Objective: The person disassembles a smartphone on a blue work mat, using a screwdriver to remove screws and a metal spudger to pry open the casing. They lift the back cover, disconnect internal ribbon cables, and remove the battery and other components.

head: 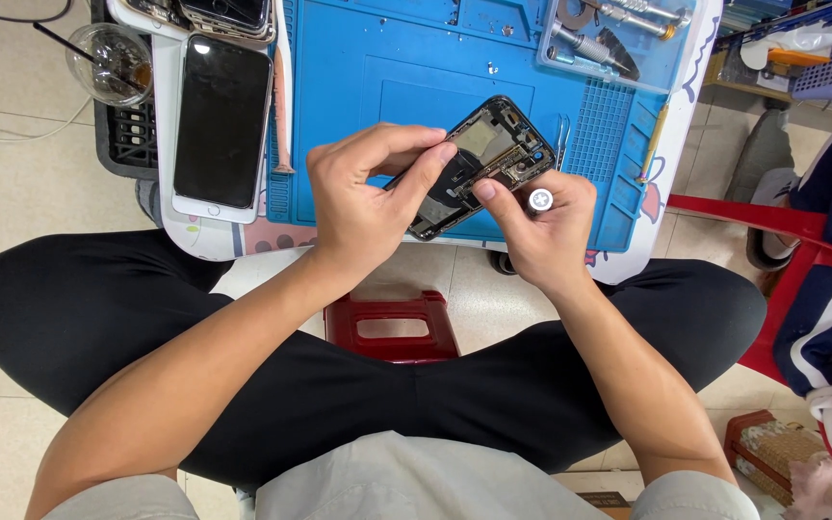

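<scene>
Blue mat (416, 67): covers the desk (695, 58) under the work.
Opened phone (479, 159): back off, insides bare, held above the mat's near edge.
Left hand (363, 197): fingers pinch the phone's edge.
Right hand (541, 226): fingers closed on a screwdriver (539, 200), tip at the frame.
Progress: seemingly midway, parts still inside.
Nearby: intact phone (221, 120), tool tray (609, 39), red stool (392, 323), tiled floor.

Left hand (363, 193): back of hand up, fingers curled, thumb and forefinger extended to the right in a pinch, wrist bent slightly. Left forearm: bare, running from near left up toward centre.

Right hand (541, 226): back of hand up, fingers folded into a loose fist, thumb pointing left, its tip close to the left forefinger tip. Right forearm: bare, running from near right up toward centre.

Both hands: 2, close together at centre, fingertips nearly meeting.
</scene>
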